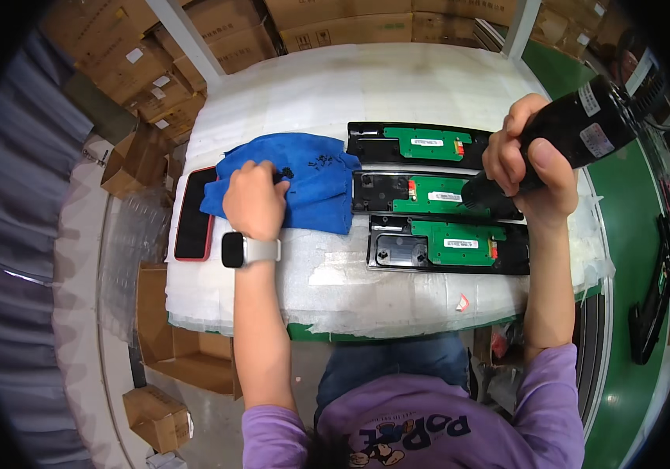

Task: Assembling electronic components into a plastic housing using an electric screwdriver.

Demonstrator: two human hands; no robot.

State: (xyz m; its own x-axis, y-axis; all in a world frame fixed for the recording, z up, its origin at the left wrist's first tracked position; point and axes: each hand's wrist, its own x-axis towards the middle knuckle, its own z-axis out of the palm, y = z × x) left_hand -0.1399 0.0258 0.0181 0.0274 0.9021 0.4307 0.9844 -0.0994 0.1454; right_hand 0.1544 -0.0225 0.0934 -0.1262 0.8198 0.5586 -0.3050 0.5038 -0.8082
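Note:
My right hand (534, 160) is wrapped round a black electric screwdriver (577, 129), tilted with its tip end down over the middle black panel (378, 187). That panel carries a green circuit board (438, 205); whether the tip touches it I cannot tell. On the left, my left hand (255, 199) is closed over a folded blue cloth (323, 207), its fingertips beside a small heap of black screws (321, 162). What those fingers pinch, if anything, is hidden. Two similar panels with boards lie alongside, a far panel (374, 144) and a near panel (397, 246).
A phone in a red case (194, 215) lies left of the cloth. White foam sheeting (335, 289) covers the table, with a small scrap (462, 302) near its front edge. Cardboard boxes (351, 31) are stacked behind, and an open carton (182, 352) stands below left.

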